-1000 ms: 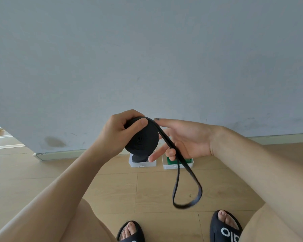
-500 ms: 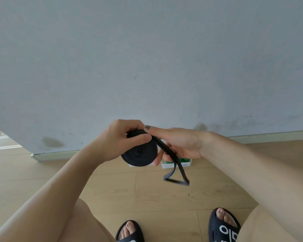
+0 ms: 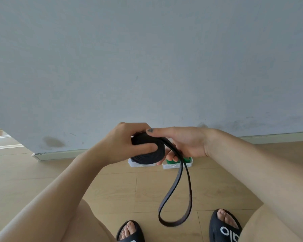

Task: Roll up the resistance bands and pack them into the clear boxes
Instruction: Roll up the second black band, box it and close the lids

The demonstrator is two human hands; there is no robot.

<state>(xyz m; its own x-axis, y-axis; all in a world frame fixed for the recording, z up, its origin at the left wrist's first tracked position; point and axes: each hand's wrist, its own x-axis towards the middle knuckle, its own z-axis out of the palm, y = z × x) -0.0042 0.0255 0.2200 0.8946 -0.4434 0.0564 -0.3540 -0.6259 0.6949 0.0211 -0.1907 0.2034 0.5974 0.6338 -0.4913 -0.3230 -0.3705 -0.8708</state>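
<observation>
My left hand [image 3: 122, 142] grips a partly rolled black resistance band [image 3: 152, 154], thumb pressed across the coil's face. My right hand [image 3: 184, 144] holds the coil's far side, its thumb on top and its fingers curled underneath around the strap. The band's loose end hangs down as a long loop [image 3: 178, 198] between my knees. Two clear boxes stand on the floor by the wall, mostly hidden behind my hands: the left one [image 3: 138, 164] with something dark inside, the right one [image 3: 180, 163] holding a green band.
A grey wall with a pale skirting board [image 3: 59, 155] rises straight ahead. Wood floor [image 3: 112, 186] lies between the boxes and my feet, which wear black slippers [image 3: 224, 227].
The hanging loop has grown much longer and now reaches down near my feet. Both hands stayed on the coil at about the same place.
</observation>
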